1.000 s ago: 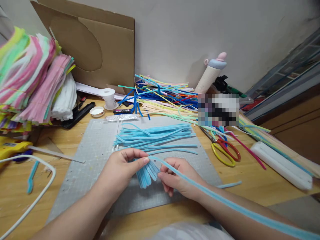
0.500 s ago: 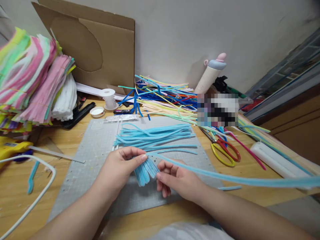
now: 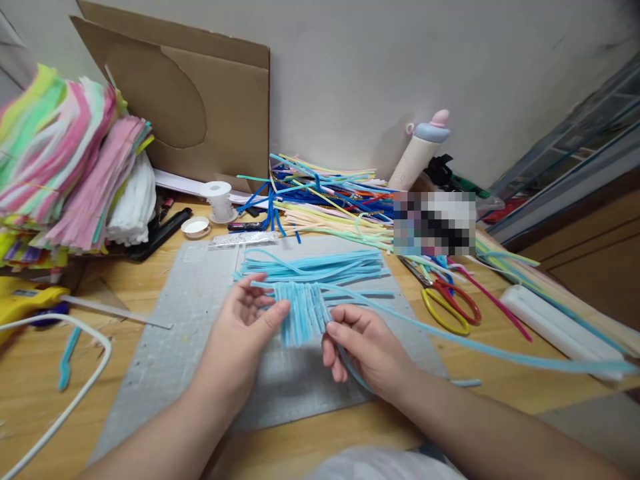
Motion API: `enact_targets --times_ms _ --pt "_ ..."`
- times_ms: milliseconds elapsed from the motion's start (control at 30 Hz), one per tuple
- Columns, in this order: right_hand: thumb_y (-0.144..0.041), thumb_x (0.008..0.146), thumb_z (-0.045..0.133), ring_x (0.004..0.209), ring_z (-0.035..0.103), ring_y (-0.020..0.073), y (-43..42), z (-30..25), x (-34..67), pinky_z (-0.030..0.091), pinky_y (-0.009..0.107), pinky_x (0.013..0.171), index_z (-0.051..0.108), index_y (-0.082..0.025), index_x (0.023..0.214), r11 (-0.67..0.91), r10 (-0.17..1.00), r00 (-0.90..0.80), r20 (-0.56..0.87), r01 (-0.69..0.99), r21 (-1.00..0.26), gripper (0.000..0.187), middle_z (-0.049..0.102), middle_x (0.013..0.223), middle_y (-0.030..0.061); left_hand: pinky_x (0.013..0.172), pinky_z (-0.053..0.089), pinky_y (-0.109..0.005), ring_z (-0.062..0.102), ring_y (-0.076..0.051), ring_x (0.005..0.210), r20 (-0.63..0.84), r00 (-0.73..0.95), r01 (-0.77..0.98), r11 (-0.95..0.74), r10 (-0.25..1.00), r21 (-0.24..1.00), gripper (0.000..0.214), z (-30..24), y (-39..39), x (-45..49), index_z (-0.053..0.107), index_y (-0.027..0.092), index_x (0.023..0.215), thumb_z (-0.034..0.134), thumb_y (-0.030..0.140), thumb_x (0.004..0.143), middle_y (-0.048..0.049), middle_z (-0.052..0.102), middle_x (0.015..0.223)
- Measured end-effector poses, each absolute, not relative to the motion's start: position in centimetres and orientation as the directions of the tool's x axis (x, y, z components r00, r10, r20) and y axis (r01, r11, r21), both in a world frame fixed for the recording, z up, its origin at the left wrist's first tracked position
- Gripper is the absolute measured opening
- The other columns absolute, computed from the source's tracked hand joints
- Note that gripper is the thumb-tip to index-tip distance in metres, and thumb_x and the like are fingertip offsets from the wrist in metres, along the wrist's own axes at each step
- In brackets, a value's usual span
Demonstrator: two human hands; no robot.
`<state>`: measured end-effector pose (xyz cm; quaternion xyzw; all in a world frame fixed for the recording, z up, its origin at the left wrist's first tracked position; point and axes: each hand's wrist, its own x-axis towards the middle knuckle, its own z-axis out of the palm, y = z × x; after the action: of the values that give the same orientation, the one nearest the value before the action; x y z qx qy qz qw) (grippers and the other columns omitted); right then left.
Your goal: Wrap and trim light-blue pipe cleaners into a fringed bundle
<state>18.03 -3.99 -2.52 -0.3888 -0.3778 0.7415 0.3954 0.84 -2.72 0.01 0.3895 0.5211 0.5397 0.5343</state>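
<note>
Fingers [image 3: 270, 323] of the left hand [image 3: 235, 333] are parted loosely, the thumb laid at the left edge of a light-blue fringe [image 3: 300, 317] and the forefinger raised near the short stem end at its top; whether the fringe is gripped from behind cannot be told. Its right edge is pinched between the thumb and forefinger of the right hand [image 3: 373, 347], the other fingers being curled below. The fringe is held up between both hands, over a grey cutting mat [image 3: 275, 393], its strands hung down side by side. From its top a long blue stem [image 3: 480, 345] is trailed rightward, past the mat. Just behind, a bunch of loose blue pipe cleaners [image 3: 320, 268] is laid on the mat. To its right, scissors [image 3: 445, 310] with one yellow and one red handle are placed, and farther right a white case [image 3: 560, 330]. At the far left a yellow glue gun [image 3: 30, 300] is set on the wooden table [image 3: 135, 273]. Farther back, a white spool [image 3: 219, 200] and a multicoloured heap of stems [image 3: 325, 193] are seen, and brown cardboard [image 3: 235, 100] is stood by the wall
</note>
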Motion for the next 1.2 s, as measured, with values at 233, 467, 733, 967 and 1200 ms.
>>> enact_targets --times_ms 233,467,733,967,1200 --pt "-0.049 0.075 0.063 0.038 0.052 0.0065 -4.6 -2.2 17.4 0.04 0.017 0.039 0.048 -0.017 0.077 -0.417 0.852 -0.414 -0.319 -0.171 -0.892 0.036 0.061 0.054 -0.003 0.082 0.046 -0.037 0.063 -0.026 0.087 -0.287 0.391 -0.228 0.394 0.875 0.89 0.022 0.4 -3.6 1.7 0.066 0.016 0.086 0.063 0.036 0.077 -0.0073 0.069 0.083" --pt "-0.052 0.077 0.058 0.04 0.052 0.0068 -4.7 -2.2 17.2 0.04 0.018 0.041 0.05 -0.017 0.08 -0.399 0.861 -0.396 -0.319 -0.138 -0.906 0.036 0.06 0.058 -0.0025 0.077 0.047 -0.032 0.063 -0.023 0.083 -0.31 0.279 -0.226 0.376 0.909 0.899 0.016 -0.4 -3.5 1.8 0.067 0.019 0.083 0.065 0.033 0.076 -0.0044 0.071 0.087" --pt "-0.049 0.077 0.056 0.037 0.048 0.0061 -4.5 -2.3 16.9 0.038 0.018 0.038 0.046 -0.019 0.075 -0.418 0.85 -0.38 -0.364 -0.066 -0.906 0.032 0.056 0.053 -0.0053 0.078 0.046 -0.031 0.062 -0.02 0.079 -0.308 0.262 -0.234 0.37 0.915 0.899 0.014 -0.7 -3.6 1.8 0.068 0.018 0.079 0.067 0.031 0.074 -0.0028 0.072 0.083" --pt "-0.036 0.076 0.053 0.035 0.045 0.0059 -3.9 -2.0 16.6 0.037 0.018 0.037 0.047 -0.019 0.069 -0.385 0.866 -0.333 -0.372 0.029 -0.922 0.02 0.052 0.049 -0.0071 0.088 0.045 -0.037 0.063 -0.027 0.096 -0.307 0.094 -0.141 0.318 0.947 0.938 0.023 -0.1 -3.5 2.3 0.071 0.017 0.084 0.07 0.033 0.068 -0.0063 0.072 0.099" --pt "-0.027 0.071 0.047 0.033 0.042 0.0053 -3.7 -1.9 16.3 0.029 0.017 0.034 0.048 -0.019 0.067 -0.466 0.839 -0.311 -0.447 0.014 -0.884 0.009 0.051 0.045 -0.0072 0.088 0.045 -0.035 0.065 -0.026 0.091 -0.255 0.05 0.007 0.255 0.966 0.967 0.022 -0.7 -3.5 1.9 0.072 0.017 0.084 0.068 0.034 0.07 -0.0048 0.073 0.091"
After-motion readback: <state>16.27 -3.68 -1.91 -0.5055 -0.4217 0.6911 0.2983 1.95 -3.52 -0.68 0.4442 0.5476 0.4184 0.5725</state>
